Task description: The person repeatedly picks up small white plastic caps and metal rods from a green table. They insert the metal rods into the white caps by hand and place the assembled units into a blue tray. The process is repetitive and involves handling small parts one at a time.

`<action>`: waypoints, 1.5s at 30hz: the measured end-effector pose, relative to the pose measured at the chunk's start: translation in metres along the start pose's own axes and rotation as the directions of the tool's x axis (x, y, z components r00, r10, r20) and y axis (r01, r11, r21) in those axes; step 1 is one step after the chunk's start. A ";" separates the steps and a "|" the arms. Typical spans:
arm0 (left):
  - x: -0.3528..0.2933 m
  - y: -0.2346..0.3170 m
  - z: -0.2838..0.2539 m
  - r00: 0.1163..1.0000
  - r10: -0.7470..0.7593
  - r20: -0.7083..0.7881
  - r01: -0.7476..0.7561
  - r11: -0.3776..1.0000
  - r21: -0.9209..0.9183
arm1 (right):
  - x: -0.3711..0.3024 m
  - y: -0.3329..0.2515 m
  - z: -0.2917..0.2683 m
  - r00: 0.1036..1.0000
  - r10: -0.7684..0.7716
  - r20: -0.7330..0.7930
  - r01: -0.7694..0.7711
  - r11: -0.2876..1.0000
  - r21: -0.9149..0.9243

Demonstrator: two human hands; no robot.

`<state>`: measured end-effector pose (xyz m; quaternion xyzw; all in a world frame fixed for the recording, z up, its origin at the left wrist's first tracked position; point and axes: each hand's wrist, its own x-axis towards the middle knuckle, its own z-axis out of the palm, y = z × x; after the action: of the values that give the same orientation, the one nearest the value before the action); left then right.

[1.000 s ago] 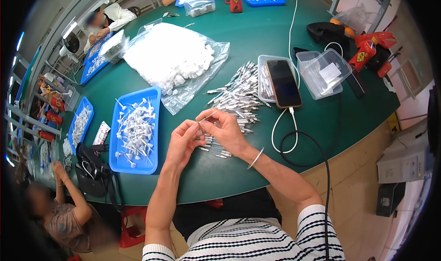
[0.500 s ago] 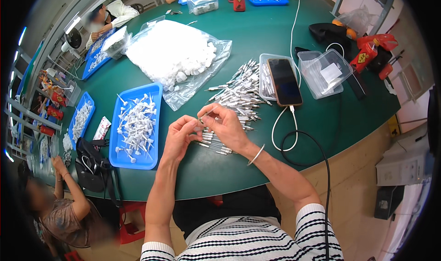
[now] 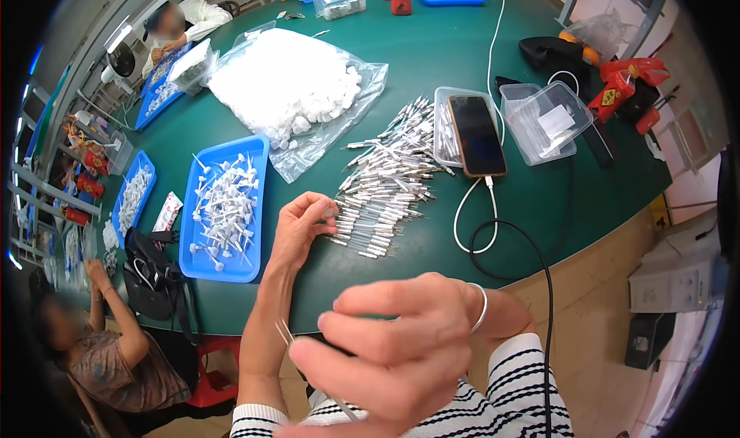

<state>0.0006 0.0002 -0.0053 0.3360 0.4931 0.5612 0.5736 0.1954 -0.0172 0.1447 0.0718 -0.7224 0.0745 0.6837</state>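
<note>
Right hand (image 3: 397, 349) clamped on a slim piece

Your right thumb and fingers pinch a thin metallic piece (image 3: 285, 332), two fine tips showing, raised near the camera. Your left hand (image 3: 299, 218) sits just beside the piled silver-ended rods (image 3: 381, 203) on the green bench (image 3: 586, 199); can't tell if its fingertips grip anything. Piece looks light, stiff, likely slippery; tips probably bend easily, so hold it mid-shaft.

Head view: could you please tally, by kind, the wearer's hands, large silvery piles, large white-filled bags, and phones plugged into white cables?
Left hand and right hand: 2
Large silvery pile: 1
Large bag: 1
Phone: 1
Total: 5
</note>
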 end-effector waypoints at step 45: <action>-0.005 0.005 -0.007 0.999 0.000 0.053 0.015 0.958 -0.286 | -0.136 0.084 0.030 0.296 0.916 0.271 -0.929 0.211 0.302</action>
<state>-0.0071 -0.0048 -0.0018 0.2621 0.3928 0.6154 0.6311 0.1564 0.0595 0.0069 -0.2298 -0.6006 0.6116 0.4610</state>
